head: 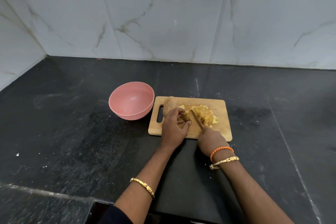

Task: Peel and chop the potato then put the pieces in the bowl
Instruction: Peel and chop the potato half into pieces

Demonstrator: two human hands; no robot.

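Now left hand (174, 129) pinching potato (187, 116), right hand (211, 139) gripping knife (198, 119)

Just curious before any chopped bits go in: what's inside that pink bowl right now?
Nothing that shows: the pink bowl looks empty, its smooth inside bare. The potato pieces are on the wooden cutting board. The near inner wall is hidden behind the rim.

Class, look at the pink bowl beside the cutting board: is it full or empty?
Empty. The pink bowl shows only its bare inner surface; the cut potato pieces lie on the cutting board.
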